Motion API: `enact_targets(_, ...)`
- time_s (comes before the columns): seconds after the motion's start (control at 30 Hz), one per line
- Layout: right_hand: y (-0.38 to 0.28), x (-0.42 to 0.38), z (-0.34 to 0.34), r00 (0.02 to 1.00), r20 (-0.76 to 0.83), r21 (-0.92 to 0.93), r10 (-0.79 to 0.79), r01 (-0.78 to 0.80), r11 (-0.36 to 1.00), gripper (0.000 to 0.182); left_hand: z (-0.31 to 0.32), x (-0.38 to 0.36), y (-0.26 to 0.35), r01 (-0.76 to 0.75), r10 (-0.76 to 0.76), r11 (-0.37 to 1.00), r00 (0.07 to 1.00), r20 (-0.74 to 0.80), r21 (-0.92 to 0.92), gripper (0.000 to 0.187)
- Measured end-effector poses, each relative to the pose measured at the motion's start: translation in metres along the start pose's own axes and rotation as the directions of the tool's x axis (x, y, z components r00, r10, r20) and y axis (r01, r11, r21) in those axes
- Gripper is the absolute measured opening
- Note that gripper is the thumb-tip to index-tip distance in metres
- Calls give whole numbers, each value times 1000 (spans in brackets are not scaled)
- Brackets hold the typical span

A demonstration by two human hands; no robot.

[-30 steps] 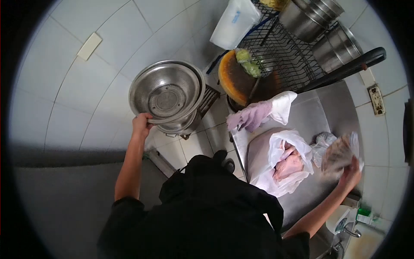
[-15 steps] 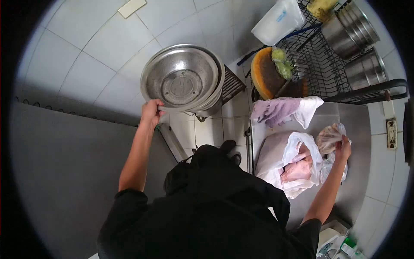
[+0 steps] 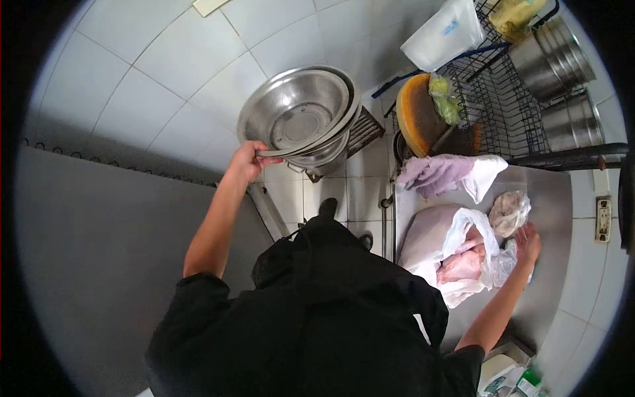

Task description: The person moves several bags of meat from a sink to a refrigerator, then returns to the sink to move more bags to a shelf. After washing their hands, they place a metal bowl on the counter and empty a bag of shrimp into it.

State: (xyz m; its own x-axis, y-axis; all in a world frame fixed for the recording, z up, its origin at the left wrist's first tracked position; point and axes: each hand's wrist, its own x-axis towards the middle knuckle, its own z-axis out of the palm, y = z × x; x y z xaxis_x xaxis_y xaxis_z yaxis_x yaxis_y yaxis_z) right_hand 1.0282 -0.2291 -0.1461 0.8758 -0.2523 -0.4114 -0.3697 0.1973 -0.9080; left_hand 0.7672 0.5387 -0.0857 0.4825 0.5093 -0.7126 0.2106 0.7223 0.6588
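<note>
My left hand (image 3: 248, 161) is closed on the near rim of a steel bowl (image 3: 301, 109), which sits slightly tilted. Beneath it are another bowl and a steel pot (image 3: 327, 159). My right hand (image 3: 527, 243) rests above the sink counter with its fingers stretched out, holding nothing visible. Just beyond its fingertips lies a knotted clear bag of brownish food (image 3: 508, 213). Beside the palm is a second clear plastic bag (image 3: 507, 263), partly hidden by the hand. To its left, a white plastic bag (image 3: 430, 231) stands open around raw pink meat (image 3: 462, 263).
A purple cloth (image 3: 433, 173) and a white cloth hang over the steel counter's (image 3: 552, 198) back edge. Behind stand a round cutting board (image 3: 413, 116) and a wire rack (image 3: 489, 99) with steel pots (image 3: 552, 63). A grey panel (image 3: 112, 264) fills the left side.
My right hand has let go of the bag of brownish food and moved slightly down. The bowl in my left hand now tilts more. One foot has shifted left.
</note>
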Motion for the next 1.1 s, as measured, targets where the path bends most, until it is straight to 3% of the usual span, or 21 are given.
enact_targets(0.03, -15, -20, 9, 997, -56, -89, -44, 39, 995, 46, 0, 7, 4, 64, -63, 997, 998, 18, -42, 13)
enact_targets(0.1, -35, -60, 13, 989, 12, 19, -149, 149, 989, 46, -6, 28, 8, 200, -194, 973, 979, 59, -115, 14)
enact_targets(0.2, -74, -166, 81, 934, 144, 77, -326, 318, 945, 43, -9, 57, 14, 270, -254, 947, 961, 109, -172, 19)
enact_targets(0.33, -74, -282, 202, 823, 408, 75, -396, 402, 913, 39, -8, 101, 29, 187, -179, 981, 975, 131, -48, 18)
enact_targets(0.4, -44, -314, 272, 795, 544, 35, -267, 297, 954, 49, -3, 113, 38, 135, -138, 990, 986, 90, 42, 16)
enact_targets(0.43, -30, -320, 313, 703, 688, -5, -177, 249, 968, 46, -2, 118, 42, 101, -107, 992, 992, 70, 79, 15)
enact_targets(0.47, -10, -320, 349, 675, 735, -66, -69, 173, 983, 41, -5, 130, 45, 42, -57, 987, 994, 90, 157, 18)
enact_targets(0.53, 42, -308, 414, 730, 642, -178, 233, -154, 972, 44, -19, 153, 49, -81, 43, 953, 990, 132, 293, 24)
enact_targets(0.63, 135, -279, 475, 774, 484, -380, 408, -233, 895, 72, -9, 147, 59, -174, 128, 909, 981, 144, 378, 28)
enact_targets(0.73, 180, -264, 521, 638, 382, -210, 669, -645, 735, 85, -4, 149, 61, -176, 122, 879, 982, 147, 443, 34)
enact_targets(0.83, 208, -252, 551, 536, 491, -19, 687, -782, 623, 74, 2, 162, 52, -267, 163, 770, 961, 225, 579, 35)
enact_targets(0.93, 284, -222, 552, 560, 485, 106, 672, -800, 590, 52, 5, 200, 28, -400, 264, 550, 916, 302, 733, 31)
enact_targets(0.97, 286, -217, 557, 567, 418, 202, 710, -820, 536, 39, 14, 202, 28, -406, 265, 538, 913, 310, 739, 30)
enact_targets(1.1, 291, -184, 573, 598, 229, 212, 768, -801, 560, 31, 57, 206, 37, -413, 244, 481, 911, 334, 774, 27)
